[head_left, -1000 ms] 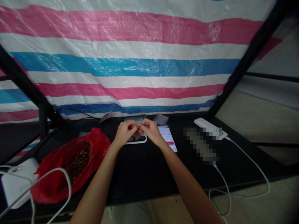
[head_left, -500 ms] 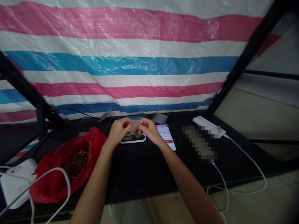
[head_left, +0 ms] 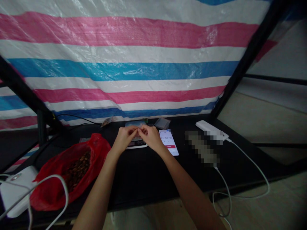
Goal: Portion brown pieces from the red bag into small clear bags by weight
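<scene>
Striped plastic sheeting (head_left: 124, 64) in pink, white and blue is hung behind a black table (head_left: 148, 179), whose left and near edges are cut off by the frame. Near the back edge of the table, the left hand (head_left: 124, 140) and the right hand (head_left: 150, 138) are brought together over a small scale (head_left: 135, 144), fingertips almost touching. Both hands are closed in a pinch on something small; a small clear packet (head_left: 137, 136) can only just be made out between them, and its contents cannot be told. Most of the scale is hidden beneath the hands. Just beside the right hand a phone (head_left: 168, 142) is laid flat, its screen lit but its figures too small to read. Toward the left edge a red plastic bag (head_left: 59, 172) is seen open, with brown kernels inside. A white cable (head_left: 48, 191) is looped across its front. A blurred patch is seen toward the right edge, beside a white power bank (head_left: 206, 127).
</scene>
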`<action>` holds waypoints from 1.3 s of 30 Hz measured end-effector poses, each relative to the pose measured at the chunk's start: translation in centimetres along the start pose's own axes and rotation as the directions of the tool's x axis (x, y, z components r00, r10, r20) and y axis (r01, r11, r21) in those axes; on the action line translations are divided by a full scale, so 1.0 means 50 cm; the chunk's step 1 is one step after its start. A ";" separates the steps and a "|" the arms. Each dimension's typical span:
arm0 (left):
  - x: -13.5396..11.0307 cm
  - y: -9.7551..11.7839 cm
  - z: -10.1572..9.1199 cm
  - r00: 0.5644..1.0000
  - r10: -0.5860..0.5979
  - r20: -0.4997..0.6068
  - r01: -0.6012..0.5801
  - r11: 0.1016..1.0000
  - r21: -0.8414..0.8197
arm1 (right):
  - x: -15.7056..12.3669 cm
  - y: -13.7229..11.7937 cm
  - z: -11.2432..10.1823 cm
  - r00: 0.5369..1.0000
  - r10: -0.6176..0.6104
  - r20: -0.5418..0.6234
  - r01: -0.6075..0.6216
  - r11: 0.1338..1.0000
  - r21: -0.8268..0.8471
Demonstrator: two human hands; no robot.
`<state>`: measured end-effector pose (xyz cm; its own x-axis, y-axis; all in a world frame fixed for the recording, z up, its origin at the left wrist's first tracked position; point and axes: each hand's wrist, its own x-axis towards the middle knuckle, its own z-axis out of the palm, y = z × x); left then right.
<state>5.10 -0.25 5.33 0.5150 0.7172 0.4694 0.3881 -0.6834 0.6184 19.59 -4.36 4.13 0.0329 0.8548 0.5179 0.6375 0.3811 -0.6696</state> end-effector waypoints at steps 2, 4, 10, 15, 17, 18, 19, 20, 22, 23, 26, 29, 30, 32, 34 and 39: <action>-0.002 -0.004 0.003 1.000 -0.004 -0.011 0.004 1.000 -0.004 | 0.000 0.002 0.000 0.999 -0.015 0.038 0.012 0.998 0.064; -0.005 -0.011 0.002 0.999 -0.012 -0.036 0.012 1.000 0.001 | 0.001 0.005 0.001 0.998 -0.021 0.056 0.014 0.992 0.125; -0.017 -0.020 -0.023 0.991 -0.064 -0.120 0.085 0.979 0.185 | 0.001 0.015 0.007 0.995 0.017 0.100 -0.041 0.969 0.242; -0.036 0.017 -0.075 0.994 -0.073 -0.082 0.086 0.981 0.173 | -0.020 -0.024 0.020 0.982 -0.071 0.172 0.022 0.962 0.272; -0.053 0.032 -0.107 0.990 -0.104 -0.096 0.113 0.988 0.101 | -0.032 -0.045 0.028 0.984 -0.097 0.149 0.054 0.961 0.271; -0.064 0.039 -0.125 0.985 -0.126 -0.117 0.134 0.989 0.060 | -0.037 -0.055 0.034 0.991 -0.095 0.099 0.065 0.960 0.273; -0.077 0.044 -0.144 0.978 -0.151 -0.145 0.155 0.988 0.016 | -0.041 -0.062 0.041 0.997 -0.078 0.024 0.068 0.957 0.284; -0.092 0.049 -0.163 0.968 -0.180 -0.176 0.177 0.984 -0.034 | -0.044 -0.067 0.051 0.997 -0.047 -0.058 0.063 0.949 0.308; -0.123 0.054 -0.201 0.939 -0.251 -0.235 0.220 0.964 -0.150 | -0.043 -0.073 0.076 0.989 0.059 -0.138 0.005 0.906 0.423; -0.138 0.055 -0.219 0.921 -0.289 -0.262 0.239 0.949 -0.207 | -0.040 -0.076 0.090 0.989 0.123 -0.080 -0.066 0.856 0.512; -0.179 0.047 -0.264 0.858 -0.375 -0.352 0.269 0.911 -0.313 | -0.032 -0.090 0.135 0.917 0.171 0.361 -0.387 0.601 0.699; -0.214 0.025 -0.292 0.822 -0.384 -0.420 0.275 0.914 -0.299 | -0.026 -0.119 0.170 0.808 0.049 0.587 -0.543 0.448 0.710; -0.225 0.015 -0.298 0.817 -0.386 -0.428 0.281 0.915 -0.288 | -0.024 -0.130 0.179 0.801 0.025 0.598 -0.544 0.445 0.711; -0.247 -0.009 -0.306 0.806 -0.399 -0.437 0.296 0.911 -0.286 | -0.016 -0.150 0.194 0.807 0.027 0.590 -0.528 0.480 0.701; -0.267 -0.031 -0.309 0.786 -0.418 -0.455 0.306 0.904 -0.300 | -0.007 -0.164 0.206 0.815 0.040 0.579 -0.511 0.523 0.682; -0.298 -0.063 -0.307 0.722 -0.458 -0.519 0.301 0.883 -0.361 | 0.007 -0.185 0.229 0.767 -0.048 0.640 -0.506 0.568 0.649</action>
<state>-15.54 -6.68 6.07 -0.2025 0.9014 0.3827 0.2219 -0.3384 0.9145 4.87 -3.56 4.39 -0.4983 0.8625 0.0882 -0.1539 0.0121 -0.9880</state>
